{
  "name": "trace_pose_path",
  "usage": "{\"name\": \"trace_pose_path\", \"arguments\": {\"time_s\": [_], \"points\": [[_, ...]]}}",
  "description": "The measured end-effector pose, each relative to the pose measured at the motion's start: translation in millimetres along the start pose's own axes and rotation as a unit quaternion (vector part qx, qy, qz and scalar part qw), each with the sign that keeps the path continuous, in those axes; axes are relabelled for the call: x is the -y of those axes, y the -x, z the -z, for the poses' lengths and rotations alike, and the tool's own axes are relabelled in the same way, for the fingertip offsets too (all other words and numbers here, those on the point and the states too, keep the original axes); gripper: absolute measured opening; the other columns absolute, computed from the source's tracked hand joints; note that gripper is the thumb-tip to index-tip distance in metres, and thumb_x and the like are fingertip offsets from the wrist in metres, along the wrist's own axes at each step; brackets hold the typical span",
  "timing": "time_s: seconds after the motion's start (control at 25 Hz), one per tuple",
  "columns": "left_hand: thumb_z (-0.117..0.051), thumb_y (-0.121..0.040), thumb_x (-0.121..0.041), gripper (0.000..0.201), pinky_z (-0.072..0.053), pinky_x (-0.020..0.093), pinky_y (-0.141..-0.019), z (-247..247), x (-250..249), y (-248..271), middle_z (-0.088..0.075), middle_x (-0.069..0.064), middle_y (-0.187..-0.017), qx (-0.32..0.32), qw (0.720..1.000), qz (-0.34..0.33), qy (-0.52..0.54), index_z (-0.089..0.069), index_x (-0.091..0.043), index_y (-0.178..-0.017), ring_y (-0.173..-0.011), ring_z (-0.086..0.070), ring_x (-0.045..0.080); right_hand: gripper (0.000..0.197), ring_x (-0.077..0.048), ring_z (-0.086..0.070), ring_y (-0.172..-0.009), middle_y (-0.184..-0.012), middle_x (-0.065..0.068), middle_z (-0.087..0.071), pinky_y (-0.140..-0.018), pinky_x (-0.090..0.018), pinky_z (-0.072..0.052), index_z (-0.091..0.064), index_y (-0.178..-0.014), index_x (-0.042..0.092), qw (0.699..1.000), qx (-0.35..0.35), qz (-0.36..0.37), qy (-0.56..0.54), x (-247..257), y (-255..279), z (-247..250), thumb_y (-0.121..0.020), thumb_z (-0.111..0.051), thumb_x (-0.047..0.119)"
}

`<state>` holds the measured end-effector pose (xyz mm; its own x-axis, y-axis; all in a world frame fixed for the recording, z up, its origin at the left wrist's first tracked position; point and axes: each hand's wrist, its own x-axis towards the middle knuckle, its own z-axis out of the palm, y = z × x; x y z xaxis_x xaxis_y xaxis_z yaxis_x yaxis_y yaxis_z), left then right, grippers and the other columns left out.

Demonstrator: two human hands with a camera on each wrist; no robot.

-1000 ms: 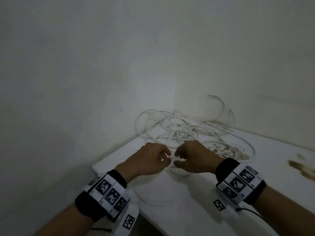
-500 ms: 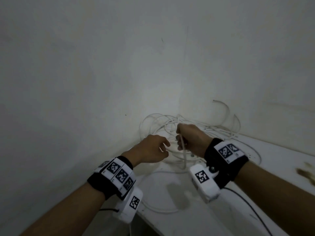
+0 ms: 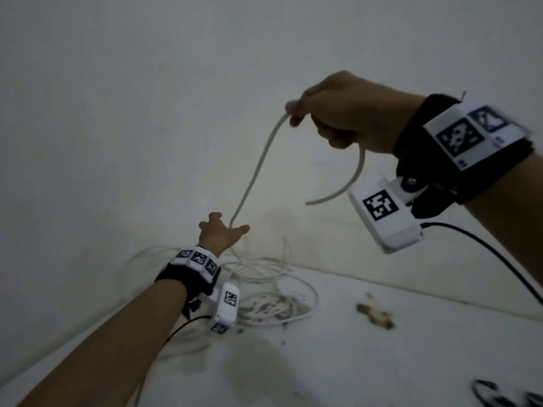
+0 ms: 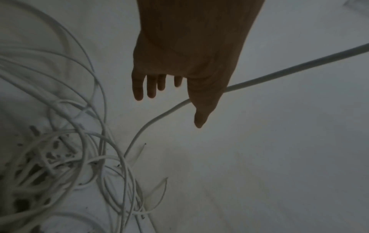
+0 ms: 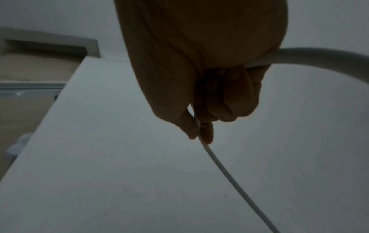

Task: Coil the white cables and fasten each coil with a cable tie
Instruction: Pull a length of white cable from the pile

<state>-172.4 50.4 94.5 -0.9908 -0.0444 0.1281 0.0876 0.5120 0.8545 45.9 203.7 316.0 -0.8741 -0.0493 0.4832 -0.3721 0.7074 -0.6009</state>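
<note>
One white cable is drawn up out of the tangled cable pile in the corner of the white table.

The cable is gripped near its free end in the closed right hand, raised at 1 o'clock in the head view; the short tail is left curving down at 5 o'clock of that fist. Lower, at 7 o'clock, the strand is passed across the left hand, whose fingers are spread and straight, the cable lying between thumb and palm, not clasped.
</note>
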Motion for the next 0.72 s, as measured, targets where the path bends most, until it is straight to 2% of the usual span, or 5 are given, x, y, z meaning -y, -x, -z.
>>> {"name": "trace_pose_path", "arguments": {"time_s": [0.16,0.36,0.48,0.6,0.72], "points": [[-0.049,-0.095,-0.055,0.06,-0.039,0.036,-0.105,-49,-18,-13,-0.046,0.019,-0.144,0.066,0.994,-0.06,-0.063,-0.046,-0.014,-0.138,-0.128,-0.047,0.034,0.025,-0.009,-0.034,-0.046,-0.055,0.006,-0.035,-0.043,-0.022,-0.031,-0.068,-0.097,0.011,0.983,-0.167,0.015,-0.072,-10,32,82,-0.1,-0.055,0.032],[-0.025,-0.099,-0.062,0.076,-0.041,0.033,-0.101,-69,-42,-10,-0.057,0.018,-0.134,0.101,0.995,-0.003,0.001,-0.069,-0.001,-0.112,-0.12,-0.053,0.034,0.024,-0.011,-0.026,-0.041,-0.045,0.007,-0.03,-0.042,-0.022,-0.022,-0.062,-0.09,0.009,0.96,-0.245,-0.024,-0.136,-68,45,111,-0.102,-0.052,0.028],[-0.024,-0.102,-0.056,0.072,-0.044,0.031,-0.074,-63,-62,1,-0.07,0.014,-0.102,0.133,0.988,0.019,0.074,-0.063,0.005,-0.099,-0.089,-0.06,0.025,0.029,-0.012,-0.029,-0.039,-0.052,0.002,-0.038,-0.04,-0.02,-0.025,-0.061,-0.084,0.008,0.95,-0.273,-0.083,-0.127,-122,43,103,-0.103,-0.049,0.025],[-0.038,-0.096,-0.06,0.055,-0.043,0.029,-0.061,-44,-94,15,-0.053,0.004,-0.056,0.146,0.969,0.01,0.198,-0.049,-0.013,-0.07,-0.054,-0.049,0.019,0.024,-0.021,-0.052,-0.047,-0.072,-0.011,-0.055,-0.042,-0.026,-0.044,-0.065,-0.094,0.003,0.957,-0.236,-0.167,-0.005,-184,43,88,-0.1,-0.05,0.02],[-0.051,-0.09,-0.061,0.048,-0.021,0.019,-0.041,-26,-134,25,-0.021,-0.006,-0.049,0.222,0.945,-0.036,0.239,-0.037,-0.02,-0.068,-0.039,-0.02,0.012,0.04,-0.026,-0.067,-0.076,-0.095,-0.013,-0.066,-0.062,-0.033,-0.055,-0.054,-0.13,0.009,0.962,-0.079,-0.247,0.081,-225,47,49,-0.095,-0.061,0.026]]}}
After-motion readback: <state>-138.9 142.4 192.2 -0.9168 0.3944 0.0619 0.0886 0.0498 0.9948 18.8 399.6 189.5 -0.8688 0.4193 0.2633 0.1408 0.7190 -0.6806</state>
